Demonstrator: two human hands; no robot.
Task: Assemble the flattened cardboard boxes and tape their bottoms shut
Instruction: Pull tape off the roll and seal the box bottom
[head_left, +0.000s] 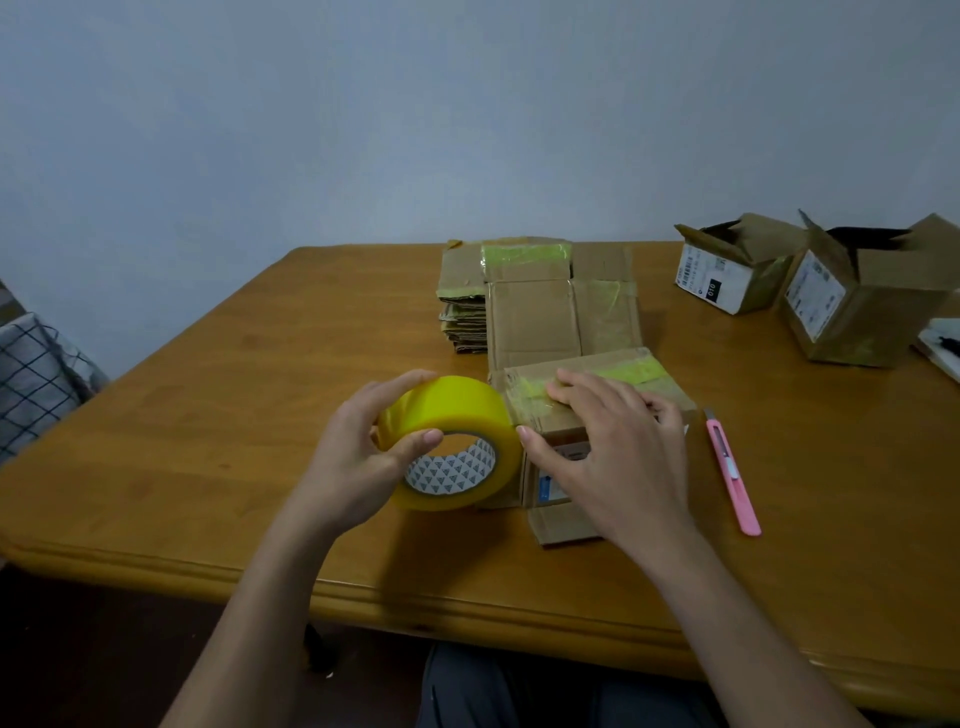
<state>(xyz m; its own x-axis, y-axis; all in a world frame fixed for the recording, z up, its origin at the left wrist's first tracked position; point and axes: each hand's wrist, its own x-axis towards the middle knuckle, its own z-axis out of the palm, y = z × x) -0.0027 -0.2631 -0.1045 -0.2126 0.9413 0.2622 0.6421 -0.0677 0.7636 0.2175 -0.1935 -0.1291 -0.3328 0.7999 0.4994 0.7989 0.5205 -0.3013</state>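
Left hand (358, 457) curled round the yellow tape roll (451, 441), right hand (608, 452) flat-fingered, pressing the small cardboard box (566, 415) mid-table. Probably light, crushable cardboard, so best braced on top beside the seam.

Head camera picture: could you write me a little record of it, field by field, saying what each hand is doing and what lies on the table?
left hand: grips the yellow tape roll
right hand: fingers flat, pressing the top of the small box
flat cardboard stack: behind the small box
assembled boxes: two, flaps open, far right
pink knife: lies right of the small box
table: wooden
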